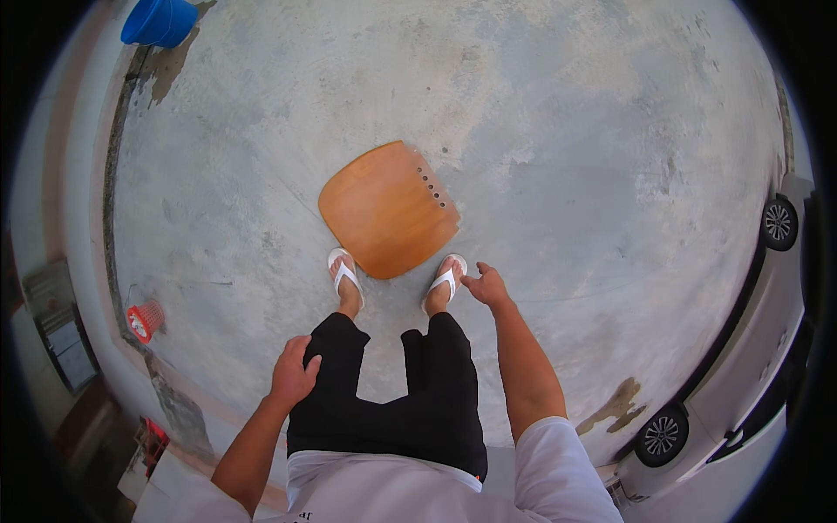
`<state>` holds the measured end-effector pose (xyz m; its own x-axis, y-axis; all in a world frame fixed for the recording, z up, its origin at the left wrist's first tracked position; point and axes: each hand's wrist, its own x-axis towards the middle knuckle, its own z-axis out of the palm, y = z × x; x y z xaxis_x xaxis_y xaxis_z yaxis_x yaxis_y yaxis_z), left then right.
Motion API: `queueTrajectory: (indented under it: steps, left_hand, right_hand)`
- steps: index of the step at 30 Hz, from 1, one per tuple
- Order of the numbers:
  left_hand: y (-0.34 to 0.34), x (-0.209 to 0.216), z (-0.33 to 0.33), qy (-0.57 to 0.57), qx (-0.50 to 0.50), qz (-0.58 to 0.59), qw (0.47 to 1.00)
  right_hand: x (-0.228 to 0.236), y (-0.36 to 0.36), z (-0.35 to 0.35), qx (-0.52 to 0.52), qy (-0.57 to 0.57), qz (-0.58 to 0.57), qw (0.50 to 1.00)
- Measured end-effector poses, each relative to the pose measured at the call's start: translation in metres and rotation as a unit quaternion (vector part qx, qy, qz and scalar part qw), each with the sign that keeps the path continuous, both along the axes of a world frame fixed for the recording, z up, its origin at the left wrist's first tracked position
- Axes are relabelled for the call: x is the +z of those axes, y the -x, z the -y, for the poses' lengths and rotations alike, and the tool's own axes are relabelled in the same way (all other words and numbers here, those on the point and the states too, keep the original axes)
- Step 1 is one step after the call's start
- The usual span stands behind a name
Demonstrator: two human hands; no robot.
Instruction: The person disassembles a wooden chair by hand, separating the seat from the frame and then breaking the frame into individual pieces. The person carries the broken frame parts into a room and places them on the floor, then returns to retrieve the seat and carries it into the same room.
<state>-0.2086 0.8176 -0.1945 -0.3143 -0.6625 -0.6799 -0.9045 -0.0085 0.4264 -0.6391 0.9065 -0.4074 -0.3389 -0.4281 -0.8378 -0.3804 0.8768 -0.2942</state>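
A curved orange-brown wooden panel (384, 213), like a chair seat, lies on the concrete just beyond my feet. A row of several dark holes runs along its right edge, which looks uneven. My left hand (295, 373) hangs beside the left leg of my black trousers (336, 366), empty, its thumb apart from the fingers. Whether it touches the cloth I cannot tell. Farther forward, my right hand (486, 286) hovers by my right white flip-flop (446, 277), also empty, with its fingers apart. Neither hand touches the panel.
Grey concrete floor (567, 192) spreads around me. A blue bucket (160, 22) is at the far left, near a damp patch. A red and white basket (146, 321) lies by the left wall. Along the right stands a light-coloured car (741, 366).
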Motion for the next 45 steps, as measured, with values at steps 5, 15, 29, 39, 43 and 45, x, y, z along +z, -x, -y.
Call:
queueTrajectory:
  steps: [5, 15, 29, 39, 43, 45]
  left_hand:
    - [0.007, -0.049, 0.003, 0.053, -0.046, 0.006, 0.998]
    - [0.008, -0.071, 0.04, 0.069, -0.03, 0.028, 0.997]
    - [0.005, -0.074, -0.001, 0.038, 0.061, -0.036, 0.997]
    - [0.028, -0.138, 0.071, -0.167, 0.587, -0.09, 0.787]
    - [-0.004, -0.139, 0.07, -0.215, 0.566, -0.123, 0.786]
    - [-0.015, -0.142, 0.068, -0.246, 0.551, -0.128, 0.787]
  right_hand:
    - [-0.125, -0.001, 0.053, 0.059, 0.013, -0.024, 0.998]
    - [-0.295, 0.017, 0.132, 0.032, 0.073, 0.014, 0.997]
    - [0.014, -0.136, 0.122, 0.196, 0.194, -0.02, 0.961]
    - [0.088, -0.246, 0.059, 0.182, 0.361, 0.151, 0.902]
    - [0.095, -0.215, 0.03, 0.123, 0.361, 0.118, 0.917]
    - [0.095, -0.187, 0.011, 0.063, 0.266, 0.094, 0.957]
